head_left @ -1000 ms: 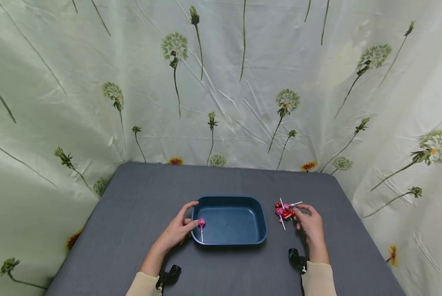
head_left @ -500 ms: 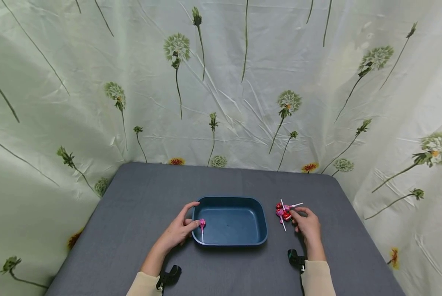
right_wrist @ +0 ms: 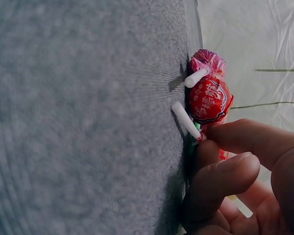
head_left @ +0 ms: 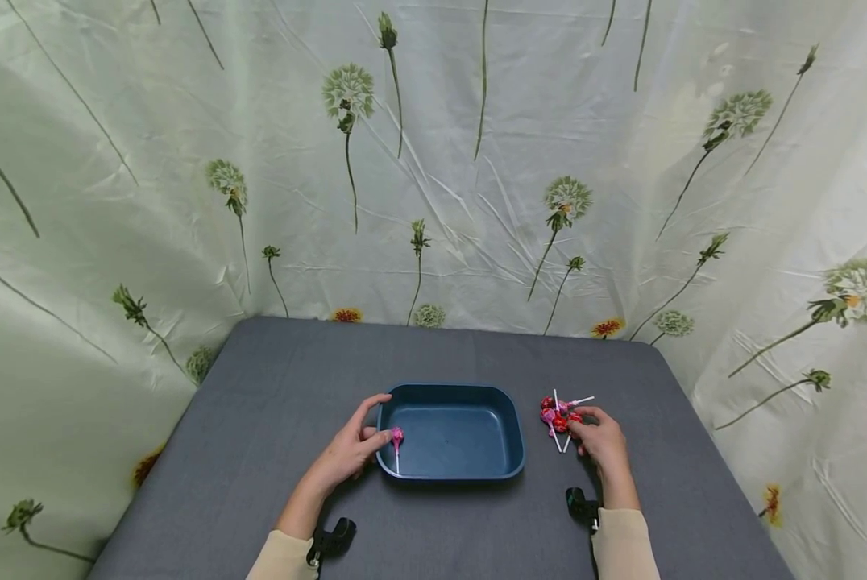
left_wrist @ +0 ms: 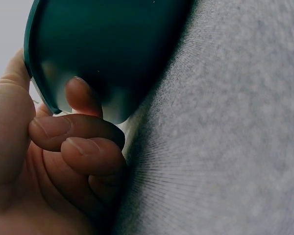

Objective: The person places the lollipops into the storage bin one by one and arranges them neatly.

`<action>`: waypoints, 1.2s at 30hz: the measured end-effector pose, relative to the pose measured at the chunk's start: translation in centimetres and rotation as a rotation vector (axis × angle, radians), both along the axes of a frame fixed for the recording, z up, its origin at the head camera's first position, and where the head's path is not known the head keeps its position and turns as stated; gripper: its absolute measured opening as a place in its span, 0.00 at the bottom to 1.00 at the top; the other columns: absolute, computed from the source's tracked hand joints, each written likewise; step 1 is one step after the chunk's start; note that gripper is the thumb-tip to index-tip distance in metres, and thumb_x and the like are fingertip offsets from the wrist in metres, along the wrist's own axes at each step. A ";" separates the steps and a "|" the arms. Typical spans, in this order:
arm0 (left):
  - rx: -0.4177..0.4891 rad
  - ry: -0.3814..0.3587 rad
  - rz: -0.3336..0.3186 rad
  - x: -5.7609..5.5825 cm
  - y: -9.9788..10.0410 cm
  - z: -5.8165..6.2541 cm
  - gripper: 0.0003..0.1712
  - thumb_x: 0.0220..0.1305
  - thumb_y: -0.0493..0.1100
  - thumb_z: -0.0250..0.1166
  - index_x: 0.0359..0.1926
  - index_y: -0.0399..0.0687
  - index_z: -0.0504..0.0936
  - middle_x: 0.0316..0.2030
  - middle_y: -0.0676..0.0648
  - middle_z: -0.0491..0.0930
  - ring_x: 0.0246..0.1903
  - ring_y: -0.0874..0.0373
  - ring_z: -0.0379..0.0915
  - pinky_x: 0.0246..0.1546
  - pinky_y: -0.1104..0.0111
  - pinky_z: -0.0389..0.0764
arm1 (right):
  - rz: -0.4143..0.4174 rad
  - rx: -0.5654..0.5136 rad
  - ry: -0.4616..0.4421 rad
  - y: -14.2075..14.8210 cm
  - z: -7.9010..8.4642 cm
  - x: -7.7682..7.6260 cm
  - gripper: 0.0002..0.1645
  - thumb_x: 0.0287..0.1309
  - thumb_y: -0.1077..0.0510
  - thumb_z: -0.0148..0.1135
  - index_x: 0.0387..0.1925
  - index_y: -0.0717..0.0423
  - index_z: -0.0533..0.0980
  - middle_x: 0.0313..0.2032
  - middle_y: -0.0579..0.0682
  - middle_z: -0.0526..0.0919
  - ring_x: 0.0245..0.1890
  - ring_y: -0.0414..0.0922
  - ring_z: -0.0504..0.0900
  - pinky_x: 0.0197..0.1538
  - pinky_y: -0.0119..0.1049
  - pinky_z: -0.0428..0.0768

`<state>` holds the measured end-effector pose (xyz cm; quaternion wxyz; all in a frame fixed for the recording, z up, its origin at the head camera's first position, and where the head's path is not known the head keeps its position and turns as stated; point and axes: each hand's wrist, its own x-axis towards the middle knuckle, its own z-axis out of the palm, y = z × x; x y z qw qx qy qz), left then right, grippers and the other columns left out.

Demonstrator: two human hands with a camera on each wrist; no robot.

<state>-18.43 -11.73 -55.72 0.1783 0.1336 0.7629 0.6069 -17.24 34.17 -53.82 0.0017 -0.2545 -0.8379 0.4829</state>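
A dark blue plastic tray (head_left: 451, 447) lies mid-table. My left hand (head_left: 350, 451) grips its left end, thumb over the rim; in the left wrist view the other fingers curl against the tray's outer wall (left_wrist: 112, 44). Inside, by the thumb, lies a pink-wrapped lollipop (head_left: 397, 436) with a white stick. To the right of the tray is a small pile of red and pink lollipops (head_left: 549, 416). At its right edge my right hand (head_left: 603, 443) pinches a red lollipop (head_left: 575, 418) between thumb and fingertips. Close by, a red lollipop (right_wrist: 209, 100) shows in the right wrist view.
The table has a grey cloth (head_left: 317, 362). Behind and beside it hangs a pale curtain (head_left: 288, 145) with a dandelion print. A black wrist camera (head_left: 332, 540) sits at the left wrist, another black camera (head_left: 582, 506) at the right.
My right hand has shifted slightly left at the pile, and a second white stick now points toward the front there. The left hand stays at the tray.
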 end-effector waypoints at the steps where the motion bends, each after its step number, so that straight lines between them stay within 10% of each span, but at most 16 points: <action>1: -0.001 0.001 -0.001 0.0 0.0 0.0 0.36 0.80 0.48 0.62 0.80 0.69 0.56 0.23 0.51 0.70 0.13 0.61 0.60 0.16 0.72 0.65 | 0.000 0.005 -0.002 0.0 0.0 0.0 0.25 0.65 0.58 0.65 0.62 0.62 0.76 0.21 0.42 0.79 0.13 0.38 0.73 0.20 0.31 0.68; 36: -0.011 -0.009 0.005 0.0 0.0 0.2 0.37 0.79 0.48 0.63 0.80 0.68 0.57 0.24 0.50 0.72 0.14 0.62 0.61 0.17 0.71 0.66 | 0.032 -0.034 0.100 -1.1 2.7 1.2 0.21 0.67 0.61 0.63 0.59 0.64 0.75 0.17 0.40 0.74 0.15 0.38 0.68 0.23 0.33 0.66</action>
